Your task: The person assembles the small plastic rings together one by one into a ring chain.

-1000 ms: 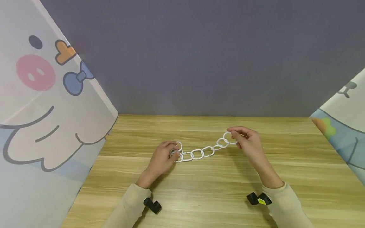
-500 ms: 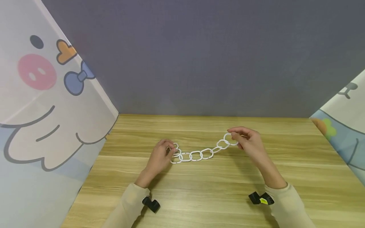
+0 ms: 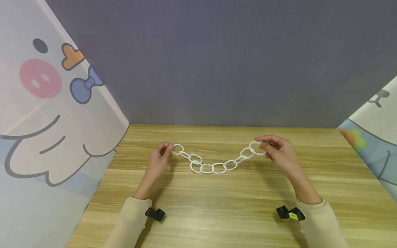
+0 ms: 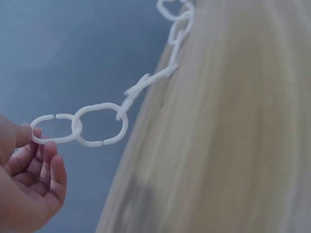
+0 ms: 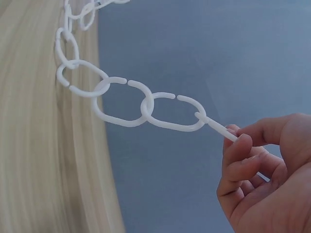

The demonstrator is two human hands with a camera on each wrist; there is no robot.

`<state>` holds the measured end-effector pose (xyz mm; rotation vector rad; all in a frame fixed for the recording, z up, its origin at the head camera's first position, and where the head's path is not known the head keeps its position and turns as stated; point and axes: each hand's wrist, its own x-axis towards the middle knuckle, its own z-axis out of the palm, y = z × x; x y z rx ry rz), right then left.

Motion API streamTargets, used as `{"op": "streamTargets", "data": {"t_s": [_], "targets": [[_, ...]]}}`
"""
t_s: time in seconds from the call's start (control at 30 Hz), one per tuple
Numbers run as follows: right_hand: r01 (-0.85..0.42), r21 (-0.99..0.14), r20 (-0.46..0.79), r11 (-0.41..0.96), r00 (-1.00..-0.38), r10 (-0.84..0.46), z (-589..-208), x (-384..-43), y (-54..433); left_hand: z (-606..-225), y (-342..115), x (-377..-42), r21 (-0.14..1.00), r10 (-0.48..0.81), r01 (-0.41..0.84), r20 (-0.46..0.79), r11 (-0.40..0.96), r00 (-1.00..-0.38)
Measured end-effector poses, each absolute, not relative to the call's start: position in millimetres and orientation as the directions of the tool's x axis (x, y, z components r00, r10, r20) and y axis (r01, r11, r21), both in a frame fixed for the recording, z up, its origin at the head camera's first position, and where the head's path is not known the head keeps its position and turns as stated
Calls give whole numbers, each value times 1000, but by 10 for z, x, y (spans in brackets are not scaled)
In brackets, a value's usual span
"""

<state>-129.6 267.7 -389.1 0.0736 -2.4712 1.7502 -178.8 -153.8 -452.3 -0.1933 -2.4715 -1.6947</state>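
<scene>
A chain of white plastic links sags between the two hands, its middle low over the wooden table. My left hand pinches the end link on the left between thumb and fingers. At the other end, my right hand pinches the last link the same way. In the left wrist view, the end link shows a small gap in its oval. The right wrist view has the links slanting up to the fingertips. Whether the lowest links touch the table cannot be told.
The wooden table ends at a grey partition behind. On the left stands a panel with cartoon drawings, and another cartoon panel is at the right. Each sleeve carries a black wrist device.
My left hand has moved left and up with the end link, drawing the bunched links out into a longer curve. The right hand has shifted slightly right, still pinching its link.
</scene>
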Motion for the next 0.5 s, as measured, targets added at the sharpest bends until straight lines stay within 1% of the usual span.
{"op": "streamTargets", "data": {"t_s": [0.1, 0.27, 0.33, 0.5], "targets": [[-113, -928, 140, 354, -989, 52, -3875, -1288, 2755, -4469, -1633, -1815, 949, -3, 172, 180, 265, -984], [-118, -920, 161, 374, -983, 84, -3894, -1310, 2874, -4435, -1755, -1861, 979, -113, 161, 176, 129, -978], [-109, -922, 154, 372, -984, 93, -3911, -1329, 2907, -4432, -1791, -1872, 984, -144, 149, 161, 92, -976], [-90, -925, 146, 369, -981, 125, -3964, -1377, 2979, -4425, -1875, -1878, 996, -165, 89, 91, 23, -982]]}}
